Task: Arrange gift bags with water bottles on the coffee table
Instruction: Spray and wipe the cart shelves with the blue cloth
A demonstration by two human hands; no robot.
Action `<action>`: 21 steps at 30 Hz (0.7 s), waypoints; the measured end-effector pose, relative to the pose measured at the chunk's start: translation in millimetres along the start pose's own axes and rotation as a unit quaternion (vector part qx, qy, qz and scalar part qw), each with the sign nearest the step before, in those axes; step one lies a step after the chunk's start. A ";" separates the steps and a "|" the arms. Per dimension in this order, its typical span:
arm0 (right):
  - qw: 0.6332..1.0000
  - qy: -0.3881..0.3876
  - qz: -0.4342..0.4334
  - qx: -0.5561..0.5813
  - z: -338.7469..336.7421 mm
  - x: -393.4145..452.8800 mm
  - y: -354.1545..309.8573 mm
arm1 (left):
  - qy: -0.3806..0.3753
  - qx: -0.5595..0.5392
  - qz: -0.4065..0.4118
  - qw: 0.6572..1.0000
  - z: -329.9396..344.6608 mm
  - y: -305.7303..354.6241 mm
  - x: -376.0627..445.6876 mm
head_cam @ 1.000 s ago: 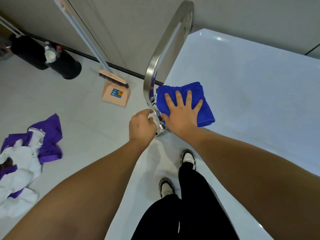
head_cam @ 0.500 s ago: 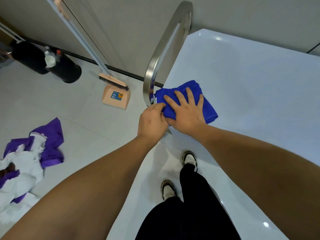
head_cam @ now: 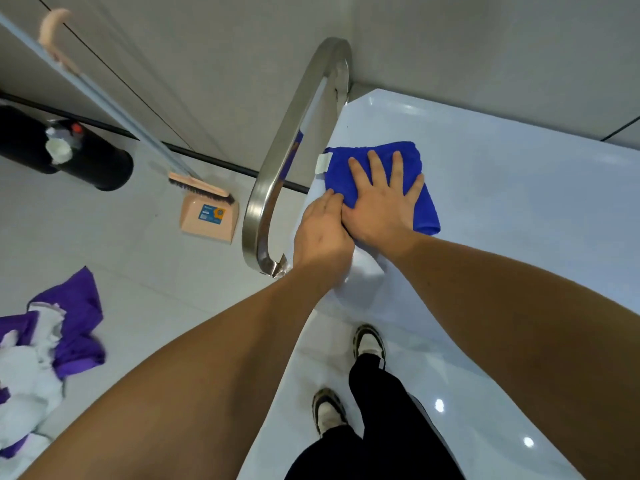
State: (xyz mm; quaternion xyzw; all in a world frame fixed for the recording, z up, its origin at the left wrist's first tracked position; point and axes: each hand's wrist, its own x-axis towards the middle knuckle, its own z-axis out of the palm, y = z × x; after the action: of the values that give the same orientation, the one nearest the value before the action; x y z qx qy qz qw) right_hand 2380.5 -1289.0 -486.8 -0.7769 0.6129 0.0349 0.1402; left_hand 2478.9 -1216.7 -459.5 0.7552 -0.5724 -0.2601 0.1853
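In the head view, a folded blue cloth (head_cam: 408,168) is seen lying on the glossy white bench (head_cam: 519,209), near its left edge and toward the far corner. The right hand (head_cam: 382,199) is laid flat on the cloth with its fingers straight and spread, pressing it against the bench top. A small white tag (head_cam: 323,163) is visible at the cloth's left edge. The left hand (head_cam: 322,233) is placed just beside the right one, touching it, with its fingertips at the near left edge of the cloth; whether the cloth is pinched or only touched by those fingers cannot be told, since they are turned away from the camera. A curved brushed-metal bar (head_cam: 287,154) is seen rising along the left side of the bench, just beside the left hand. No gift bags or water bottles are shown anywhere in the frame. On the tiled floor (head_cam: 114,244) to the left, a peach dustpan (head_cam: 209,218) with its brush (head_cam: 199,187) is propped by the wall, two black cylindrical bins (head_cam: 93,161) are stood further left, and a heap of purple and white fabric (head_cam: 45,348) is spread near the left edge. Below the bench edge, two sneakers (head_cam: 369,341) and black trousers (head_cam: 377,427) are seen.
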 end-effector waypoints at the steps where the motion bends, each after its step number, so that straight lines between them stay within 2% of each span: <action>1: 1.000 0.002 0.004 0.000 -1.2 8.6 1.6 | 0.002 -0.011 -0.006 1.000 3.0 2.0 8.4; 5: 1.000 0.008 0.018 0.015 -10.3 47.8 6.5 | 0.046 -0.081 -0.020 0.995 12.5 8.0 39.1; 7: 0.999 0.009 0.037 0.027 -15.0 68.8 6.3 | 0.056 -0.052 -0.037 0.996 18.8 8.4 47.1; 9: 0.996 0.018 0.073 0.047 -19.8 87.5 3.9 | 0.058 0.029 -0.022 0.998 24.9 8.2 46.0; 14: 0.989 0.028 0.127 0.066 -28.3 117.5 -3.6 | -0.041 0.170 0.007 0.985 32.8 13.4 37.0; 17: 0.988 0.033 0.128 0.078 -29.1 122.4 -3.4 | -0.027 0.201 0.037 0.978 34.6 24.0 42.1; 21: 0.993 0.021 0.105 0.053 -26.6 112.3 3.3 | -0.091 0.253 0.048 0.962 38.7 29.4 39.1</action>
State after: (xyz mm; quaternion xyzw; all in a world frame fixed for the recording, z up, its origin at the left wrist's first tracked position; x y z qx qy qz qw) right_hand 2401.9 -1402.4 -487.3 -0.7004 0.6947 0.0001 0.1640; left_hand 2441.1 -1261.7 -480.4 0.7222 -0.6696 -0.1654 -0.0520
